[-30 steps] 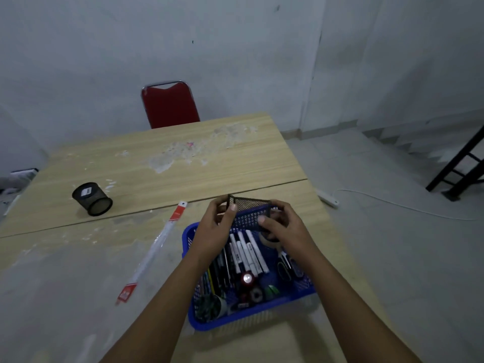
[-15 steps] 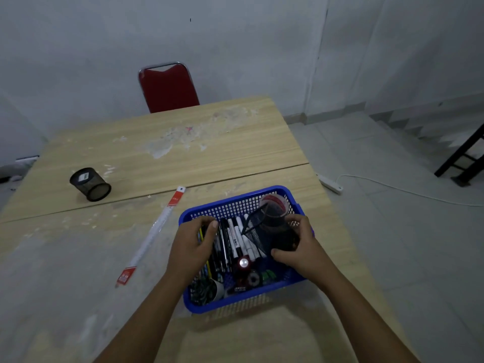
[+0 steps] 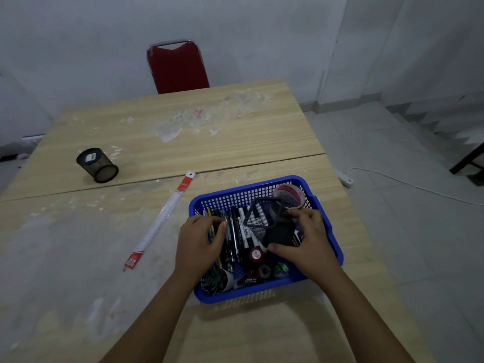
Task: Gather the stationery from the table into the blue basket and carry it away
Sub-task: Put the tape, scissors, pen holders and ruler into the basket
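from the head view, the right hand (image 3: 306, 239) grips a square mesh holder (image 3: 267, 224) tipped on its side, likely to wedge it among the pens (image 3: 239, 231) inside the blue basket (image 3: 331, 231) on the counter (image 3: 235, 137). the left hand (image 3: 200, 239) rests fingers-down on those pens, seemingly making room. ruler (image 3: 162, 221) and round mesh cup (image 3: 97, 165) lie beyond its left side, not yet gathered.

blue lattice basket (image 3: 324, 221); black mesh holder (image 3: 264, 218) inside; black mesh cup (image 3: 97, 165) (white label); white ruler (image 3: 162, 221), red ends; red chair (image 3: 178, 68); pale wood-grain table (image 3: 183, 142).
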